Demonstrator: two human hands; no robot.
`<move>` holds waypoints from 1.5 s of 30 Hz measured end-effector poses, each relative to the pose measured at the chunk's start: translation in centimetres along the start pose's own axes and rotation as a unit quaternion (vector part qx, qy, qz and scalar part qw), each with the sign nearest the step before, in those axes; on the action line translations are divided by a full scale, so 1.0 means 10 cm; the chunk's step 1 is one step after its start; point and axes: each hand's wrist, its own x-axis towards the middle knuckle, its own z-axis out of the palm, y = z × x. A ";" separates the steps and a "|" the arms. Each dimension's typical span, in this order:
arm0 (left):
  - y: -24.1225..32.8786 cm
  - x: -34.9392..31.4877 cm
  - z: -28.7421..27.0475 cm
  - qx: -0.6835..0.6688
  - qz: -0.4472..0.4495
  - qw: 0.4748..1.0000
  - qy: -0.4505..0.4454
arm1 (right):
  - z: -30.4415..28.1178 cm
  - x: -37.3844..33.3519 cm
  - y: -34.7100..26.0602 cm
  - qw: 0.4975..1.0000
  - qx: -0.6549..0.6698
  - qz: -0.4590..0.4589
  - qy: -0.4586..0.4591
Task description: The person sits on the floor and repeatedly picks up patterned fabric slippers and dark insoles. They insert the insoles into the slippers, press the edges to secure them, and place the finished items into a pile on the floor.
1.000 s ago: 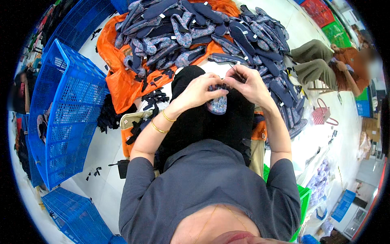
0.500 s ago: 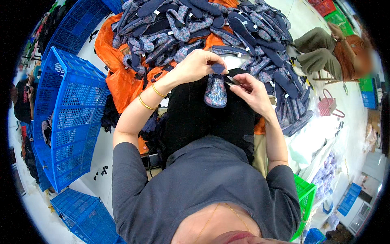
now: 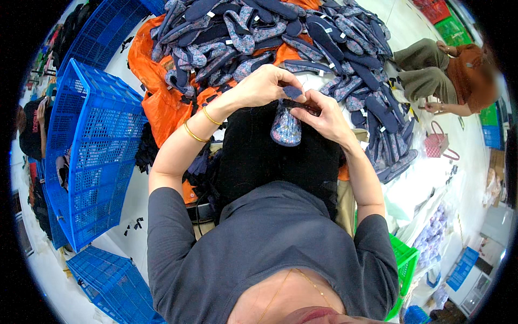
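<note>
A small slipper [image 3: 286, 129] in a blue, pink and grey flecked fabric hangs above my dark trousers, its rounded end toward me. My left hand [image 3: 263, 86] pinches the dark navy flap at its upper end. Close against it on the right, my right hand [image 3: 324, 116] is closed around small metal thread snips, now mostly hidden by the fingers and the slipper. Thumb and fingertips meet the slipper's upper edge. Just beyond both hands spreads a large pile of similar slippers [image 3: 248, 43], navy soles and flecked uppers mixed, many with little white tags.
Orange plastic sheeting [image 3: 148, 102] lies under the pile. Blue plastic crates [image 3: 102, 162] stand at my left, a green crate [image 3: 404, 264] at my lower right. Another person [image 3: 458, 75] sits at the far right near a pink checked bag [image 3: 433, 144]. Dark scraps dot the white floor.
My right hand has moved left and slightly up against the slipper's upper edge, and the snips' blades, visible before, are now covered. My left hand keeps its pinch.
</note>
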 end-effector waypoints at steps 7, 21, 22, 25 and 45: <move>0.02 0.03 0.00 -0.064 0.013 0.998 -0.006 | -0.01 0.04 0.01 0.999 -0.013 -0.046 -0.005; 0.00 -0.23 0.14 0.171 0.040 0.977 -0.122 | -0.06 -0.47 0.13 0.978 0.131 0.076 0.144; 0.00 -0.27 0.16 0.123 0.014 0.985 -0.117 | -0.03 -0.50 0.11 0.979 0.134 0.078 0.134; 0.01 -0.38 0.21 -0.055 -0.065 0.992 -0.089 | 0.07 -0.56 0.10 0.980 0.146 0.062 0.118; -0.09 -0.75 0.56 -0.190 0.013 0.977 0.093 | 0.29 -0.37 -0.26 0.986 -0.008 -0.074 0.152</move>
